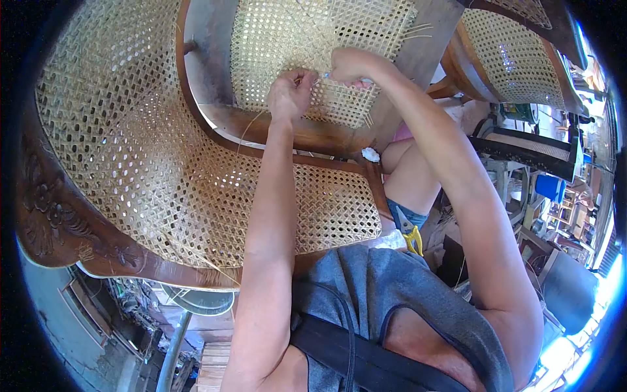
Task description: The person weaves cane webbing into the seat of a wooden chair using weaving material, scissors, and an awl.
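My left hand (289, 96) is closed in a pinch at the woven cane panel (281, 39), with a thin cane strand (251, 125) trailing down from it. What sits between its fingertips is too small to be certain, but it looks like this strand. Just to its right, my right hand (353, 66) is wrapped round a slim tool with light-blue parts showing at both sides of the fist. The fist hides most of that tool, and its tip points toward my left hand. Loose cane ends (418, 31) stick out at the panel's right edge.
A large curved chair back of woven cane (150, 163) in a carved wooden frame (59, 225) fills the left side. Yellow-handled scissors (412, 239) lie by my leg. A white wad (370, 155) rests on the frame's corner. Another cane chair (513, 55) stands at right.
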Available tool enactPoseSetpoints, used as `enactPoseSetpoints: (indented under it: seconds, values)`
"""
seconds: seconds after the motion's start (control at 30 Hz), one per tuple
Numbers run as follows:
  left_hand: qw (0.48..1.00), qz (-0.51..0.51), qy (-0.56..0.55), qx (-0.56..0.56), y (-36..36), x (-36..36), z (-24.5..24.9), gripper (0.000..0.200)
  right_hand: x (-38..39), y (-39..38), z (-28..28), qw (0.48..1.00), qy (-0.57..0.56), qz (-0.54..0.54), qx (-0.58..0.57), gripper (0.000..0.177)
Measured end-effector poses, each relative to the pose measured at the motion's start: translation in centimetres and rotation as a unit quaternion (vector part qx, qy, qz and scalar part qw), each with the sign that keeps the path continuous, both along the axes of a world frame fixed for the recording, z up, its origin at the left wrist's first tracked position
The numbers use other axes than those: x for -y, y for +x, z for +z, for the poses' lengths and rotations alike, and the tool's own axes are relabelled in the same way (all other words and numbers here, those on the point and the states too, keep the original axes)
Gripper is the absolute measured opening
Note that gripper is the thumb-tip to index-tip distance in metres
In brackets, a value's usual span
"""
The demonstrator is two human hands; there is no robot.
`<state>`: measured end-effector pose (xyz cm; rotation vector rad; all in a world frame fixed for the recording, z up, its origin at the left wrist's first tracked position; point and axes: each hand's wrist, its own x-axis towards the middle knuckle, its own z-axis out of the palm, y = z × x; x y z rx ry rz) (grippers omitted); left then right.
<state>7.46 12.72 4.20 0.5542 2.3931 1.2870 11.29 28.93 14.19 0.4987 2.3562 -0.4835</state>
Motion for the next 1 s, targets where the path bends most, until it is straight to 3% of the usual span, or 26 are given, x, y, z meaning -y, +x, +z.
enactPoseSetpoints:
  seconds: [0.1, 0.17, 0.2, 0.27, 0.3, 0.37, 0.5, 0.63, 0.7, 0.73, 0.8, 0.9, 1.0]
  values:
    - [0.999, -0.013, 0.013, 0.049, 0.2, -0.4, 0.2, 0.03, 0.9, 0.1, 0.1, 0.998, 0.042, 0.027, 0.032, 0.026]
    - [0.988, -0.015, 0.114, 0.105, 0.3, -1.1, -2.5, 0.028, 2.5, 1.2, 0.3, 0.996, 0.076, 0.022, -0.051, 0.028]
    - [0.988, -0.014, 0.112, 0.108, 0.5, -0.9, -1.7, 0.028, 3.0, 1.4, 0.2, 0.996, 0.074, 0.023, -0.048, 0.028]
    - [0.998, -0.014, 0.007, 0.068, 0.6, -0.5, 1.5, 0.027, 3.2, 1.6, 0.4, 0.995, 0.079, -0.053, -0.039, 0.029]
    - [0.998, -0.018, 0.007, 0.067, 0.7, -0.2, 1.7, 0.027, 3.0, 1.9, -0.3, 0.994, 0.079, -0.056, -0.041, 0.029]
    - [0.994, -0.053, 0.001, -0.091, 0.7, 0.5, 1.9, 0.023, 2.5, 3.1, -2.0, 0.977, 0.176, 0.021, -0.115, 0.033]
    - [0.989, -0.051, 0.006, -0.141, 1.3, -0.3, 2.3, 0.025, -0.4, 5.2, 0.9, 0.977, 0.174, -0.005, -0.12, 0.041]
    - [0.984, -0.08, 0.096, -0.131, 2.7, -2.9, 3.1, 0.022, -1.3, 7.3, 4.8, 0.973, 0.181, -0.021, -0.141, 0.043]
    - [0.943, -0.101, 0.318, 0.003, 2.8, -3.7, 2.8, 0.015, -1.3, 7.5, 4.6, 0.969, 0.166, 0.003, -0.18, 0.042]
    - [0.942, -0.11, 0.317, 0.002, 2.8, -3.6, 3.0, 0.015, -1.2, 7.4, 4.5, 0.969, 0.167, -0.005, -0.182, 0.042]
    - [0.947, -0.073, 0.291, 0.116, 2.5, -2.8, 3.5, 0.012, -0.7, 6.8, 4.4, 0.973, 0.113, -0.022, -0.202, 0.041]
    - [0.931, -0.019, 0.344, 0.118, 2.2, -2.8, 0.8, 0.009, -0.4, 5.7, 0.6, 0.981, 0.074, -0.038, -0.174, 0.038]
    - [0.967, -0.013, 0.251, 0.034, 2.1, -1.8, 1.0, 0.012, -0.2, 5.5, -1.4, 0.983, 0.071, -0.014, -0.17, 0.029]
